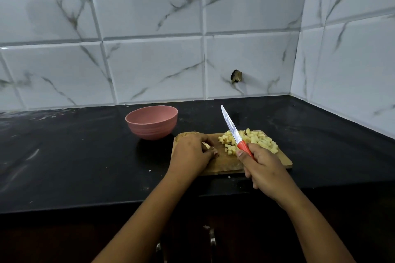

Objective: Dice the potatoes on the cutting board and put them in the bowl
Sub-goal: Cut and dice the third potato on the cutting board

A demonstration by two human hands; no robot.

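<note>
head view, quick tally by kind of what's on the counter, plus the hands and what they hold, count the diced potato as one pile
pink bowl: 1
wooden cutting board: 1
red-handled knife: 1
diced potato pile: 1
larger potato piece: 1
hands: 2, left hand and right hand
total: 7

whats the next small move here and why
Probably lower the knife onto the potato piece that the left hand holds on the cutting board and slice it. The right hand grips the knife with its blade raised off the board, that piece looks uncut, and the diced pile beside it is not yet in the bowl.
</note>
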